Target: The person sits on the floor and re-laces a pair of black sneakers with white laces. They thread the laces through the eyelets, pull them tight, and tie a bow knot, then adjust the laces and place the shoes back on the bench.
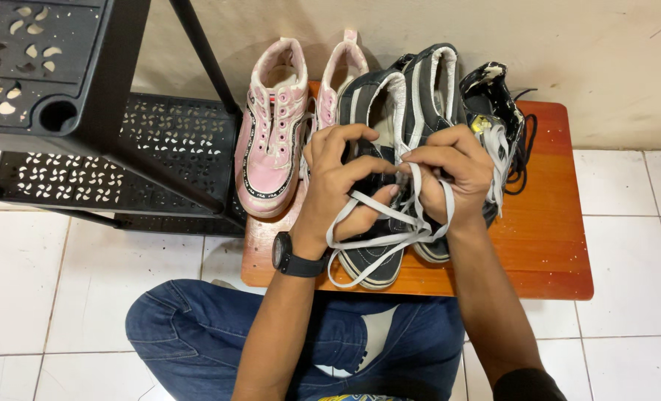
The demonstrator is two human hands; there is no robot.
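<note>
left hand (pixel 338 178), right hand (pixel 453 174): grips pinching white laces (pixel 390 223) | dark sneakers (pixel 390 119) | pink sneakers (pixel 275 126) just left | black rack (pixel 85 148) beyond

Light is even and fairly bright, soft rather than harsh, seeming to come from above. The white floor tiles (pixel 627 245) reflect it without strong glare; the orange board (pixel 553 245) shows a mild sheen along its surface. Shadows are faint: a soft one beneath the black plastic rack (pixel 85 111) and a darker patch under the person's arms on the jeans (pixel 197 334). Focus is sharp at the centre. Straight lines bow slightly toward the edges, suggesting a wide lens.
</note>
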